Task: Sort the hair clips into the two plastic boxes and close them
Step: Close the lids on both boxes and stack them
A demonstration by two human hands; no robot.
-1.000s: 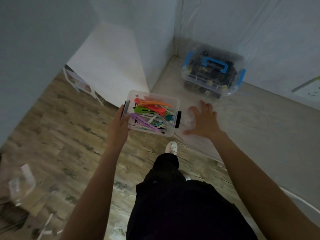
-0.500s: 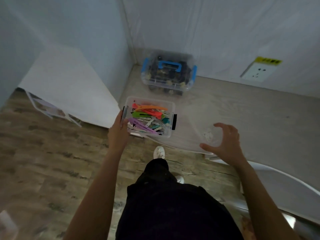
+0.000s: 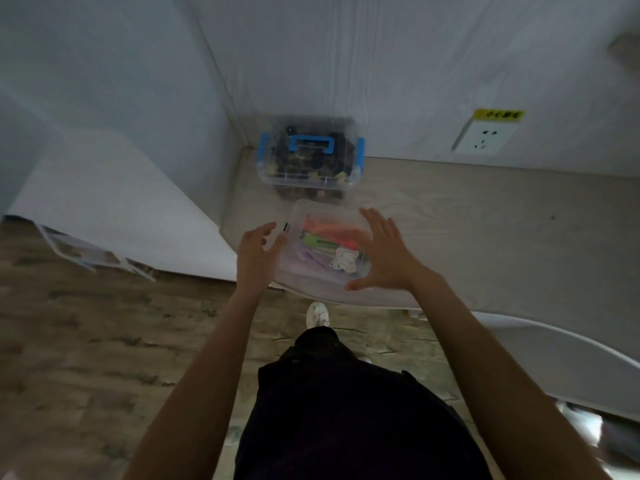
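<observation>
A: Right hand point(image 3: 386, 258), what's it doing?
B: Fingers spread wide and straight, palm lying over the right side of the clear flat plastic lid point(image 3: 322, 220), thumb stretching along its near edge. Not curling round anything.
A: And the left hand point(image 3: 256, 254)?
B: Sitting at the lid's left edge, fingers loosely bent toward it, by a small black latch. Can't tell if it's actually touching; pic's blurry there.
A: What's lying under the lid?
B: The clear plastic box w/ colourful hair clips point(image 3: 322, 251) – orange, green, purple ones showing thru, plus a pale sticker on the lid. Lid's sitting on top of the box, betw. both hands. Can't tell if it's latched.
A: Beyond the fingertips?
B: The clear plastic box w/ blue handle and blue side latches point(image 3: 310, 157), lid on, dark clips inside, standing just past the first box, in the corner against the pale wall.
A: Under it all?
B: Both resting on the light wood-grain table point(image 3: 485, 220). Far right of the right hand, white wall socket w/ yellow label point(image 3: 485, 136).
</observation>
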